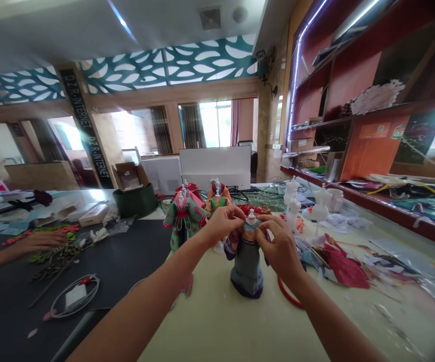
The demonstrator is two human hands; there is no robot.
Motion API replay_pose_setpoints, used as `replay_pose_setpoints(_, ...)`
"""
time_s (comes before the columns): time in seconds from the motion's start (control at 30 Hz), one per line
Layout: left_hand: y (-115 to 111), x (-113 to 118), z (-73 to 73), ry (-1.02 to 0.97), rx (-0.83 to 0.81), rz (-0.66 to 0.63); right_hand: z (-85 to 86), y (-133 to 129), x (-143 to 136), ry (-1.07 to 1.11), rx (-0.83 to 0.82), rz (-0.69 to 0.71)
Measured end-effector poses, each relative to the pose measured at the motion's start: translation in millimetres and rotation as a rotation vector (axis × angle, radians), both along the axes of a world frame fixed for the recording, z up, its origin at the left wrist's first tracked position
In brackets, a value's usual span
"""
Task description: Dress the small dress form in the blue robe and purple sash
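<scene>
Near: 1 grey-blue dressed figure (248, 269) upright on the cream tabletop (217, 334), centre-right. My left hand (229, 221) has thumb and fingertips together on its collar; my right hand (276, 244) pinches the chest cloth. 1 red ring (285, 292) just right. Left, black tabletop (134, 261): 1 white cable coil (97, 289), 1 other person's hand (46, 241) on leafy stems (61, 254).

Farther: at least 3 more dressed figures, green-and-pink one (182, 216) leftmost. Right: 3 bare white mannequins (321, 207), heaped fabric (343, 264).

Far: dark column (85, 125) reads "DZR·INTERNET" twice; cabinet tag (399, 132) looks like "03". Red-brown shelving (353, 85) right, bright window (218, 123), teal leaf-cutout panel (202, 60) above.
</scene>
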State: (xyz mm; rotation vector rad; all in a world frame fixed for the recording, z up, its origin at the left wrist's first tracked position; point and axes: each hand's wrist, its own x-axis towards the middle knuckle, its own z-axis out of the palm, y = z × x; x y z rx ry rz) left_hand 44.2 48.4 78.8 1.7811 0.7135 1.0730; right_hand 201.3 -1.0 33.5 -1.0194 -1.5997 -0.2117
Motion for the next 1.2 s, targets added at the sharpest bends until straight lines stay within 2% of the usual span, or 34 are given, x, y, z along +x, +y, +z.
replay_pose_setpoints(0.17,0.5,-0.3,-2.2,0.096,0.150,0.052,0.1,0.1,0.5,0.000,0.002,0.005)
replay_pose_setpoints(0.97,1.0,-4.2,-4.0,0.089,0.164,0.042,1.8,-1.1,-0.3,0.000,-0.017,0.012)
replay_pose_setpoints(1.2,0.2,-5.0,0.9,0.126,0.222,0.030,1.5,-0.8,0.1,-0.004,-0.007,0.014)
